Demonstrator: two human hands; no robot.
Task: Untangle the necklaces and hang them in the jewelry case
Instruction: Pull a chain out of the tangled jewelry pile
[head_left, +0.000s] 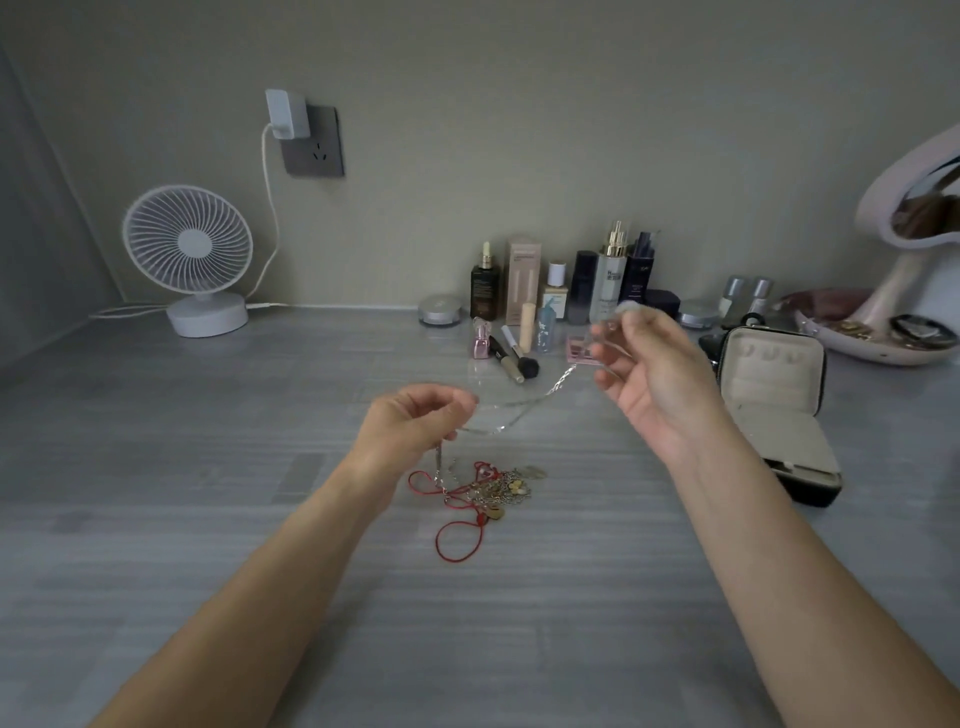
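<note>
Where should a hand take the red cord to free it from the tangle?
Probably pinch the red cord at its near loop, from above: it lies flat and open, clear of the gold chains tangled behind it.

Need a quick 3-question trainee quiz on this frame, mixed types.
1. True or false: the case is shut.
2. What runs between the left hand and the right hand? A) red cord B) silver chain C) brush
3. Fill in: the tangle lies on the ___.
Key: 1 false, it stands open; 2 B; 3 table.
</note>
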